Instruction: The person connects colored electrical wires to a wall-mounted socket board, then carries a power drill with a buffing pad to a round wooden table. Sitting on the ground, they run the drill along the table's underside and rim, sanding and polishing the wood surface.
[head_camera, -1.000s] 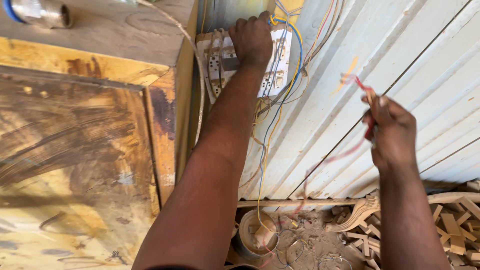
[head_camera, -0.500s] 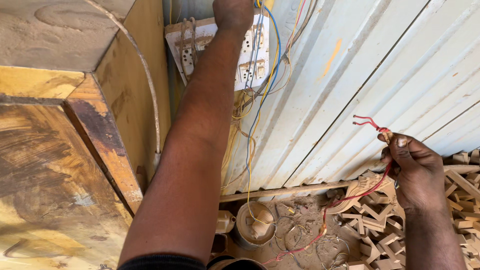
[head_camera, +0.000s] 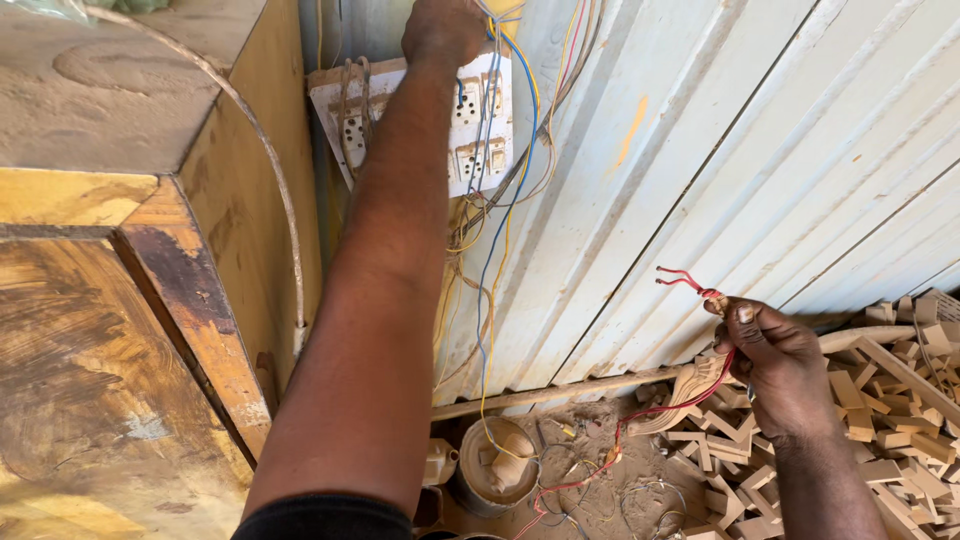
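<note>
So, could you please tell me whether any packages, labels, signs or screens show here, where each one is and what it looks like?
None of those is in view.
Nearest thing: a white socket board fixed to the corrugated wall, rectangular, with coloured wires running over it; the left hand rests at its top.
The right hand holds a red wire.

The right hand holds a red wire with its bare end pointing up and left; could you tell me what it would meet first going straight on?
Probably the corrugated metal wall; the right hand and red wire seem close, depth unclear.
</note>
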